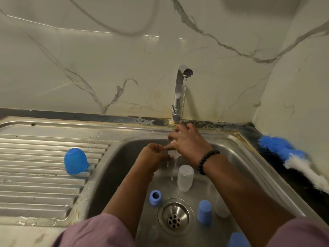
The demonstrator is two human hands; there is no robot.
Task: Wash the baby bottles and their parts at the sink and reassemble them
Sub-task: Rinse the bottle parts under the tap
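Both hands are under the running tap at the back of the steel sink. My left hand and my right hand together hold a small clear part, mostly hidden by fingers; water runs off it. A clear bottle stands upside down in the basin. A blue ring and a blue cap flank the drain. Another blue piece shows at the bottom edge. A blue cap sits on the drainboard.
A blue and white bottle brush lies on the dark counter at the right. A second clear bottle is half hidden behind my right forearm. Marble wall behind the tap.
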